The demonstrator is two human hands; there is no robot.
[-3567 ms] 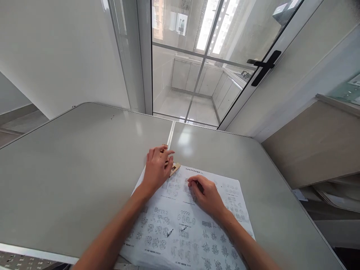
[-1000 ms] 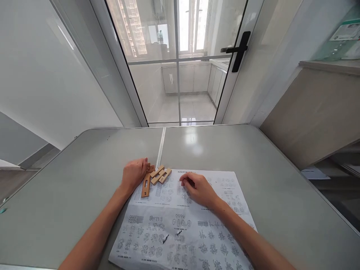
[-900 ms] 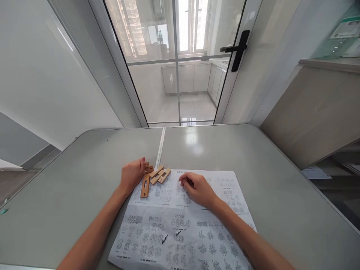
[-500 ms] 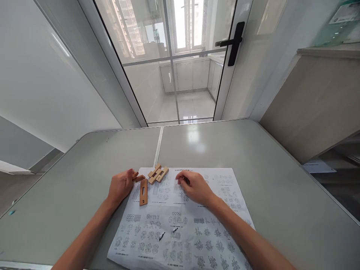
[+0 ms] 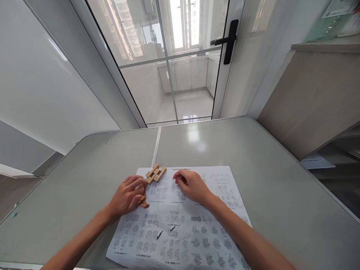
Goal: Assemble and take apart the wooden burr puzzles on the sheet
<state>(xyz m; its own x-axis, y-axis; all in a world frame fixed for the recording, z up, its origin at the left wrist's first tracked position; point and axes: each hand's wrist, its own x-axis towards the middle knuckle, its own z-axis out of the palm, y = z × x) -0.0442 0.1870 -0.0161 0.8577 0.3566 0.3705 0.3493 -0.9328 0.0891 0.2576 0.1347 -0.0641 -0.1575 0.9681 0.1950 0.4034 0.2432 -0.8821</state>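
Note:
My left hand (image 5: 128,195) is closed over wooden puzzle pieces (image 5: 144,203) at the sheet's left side. Its fingers hide most of them, and a reddish-brown end shows below the thumb. Just beyond the fingertips lies a cluster of light wooden puzzle blocks (image 5: 155,174), several notched bars set against each other, one with a dark mark. My right hand (image 5: 192,186) rests on the printed sheet (image 5: 168,210), right of the cluster. Its fingers are curled in, with nothing visible between them.
The sheet carries rows of small puzzle drawings and two small dark tears (image 5: 159,235). It lies on a grey-green table (image 5: 225,146) with a pale seam (image 5: 157,144). Beyond stands a glass door (image 5: 146,82) with a black handle (image 5: 230,41). A wooden cabinet (image 5: 315,97) is at the right.
My left hand has come toward me and right, covering the long slotted piece marked 2 that lay in the open. My right hand stays curled in place. The view has shifted slightly.

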